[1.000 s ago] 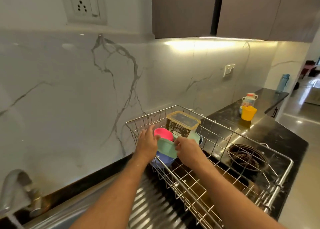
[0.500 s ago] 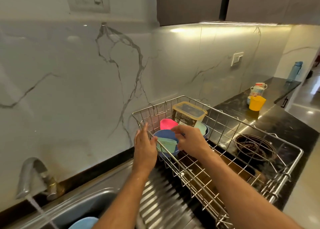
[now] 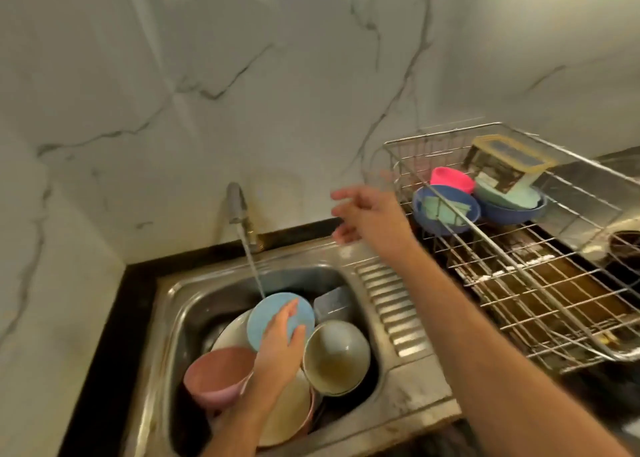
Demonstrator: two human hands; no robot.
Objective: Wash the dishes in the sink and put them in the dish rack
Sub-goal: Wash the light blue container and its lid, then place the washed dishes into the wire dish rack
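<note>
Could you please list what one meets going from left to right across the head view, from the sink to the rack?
Pink cup → light blue plate under the left hand → cream bowl → right hand → blue bowl → lidded container in the dish rack.

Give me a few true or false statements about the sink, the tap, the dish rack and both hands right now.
1. Water runs from the tap. True.
2. The left hand rests on a light blue plate in the sink. True.
3. The right hand holds a pink cup. False: it is open and empty, in the air between sink and dish rack.
4. The dish rack is bare. False: it holds bowls and a lidded container.
</note>
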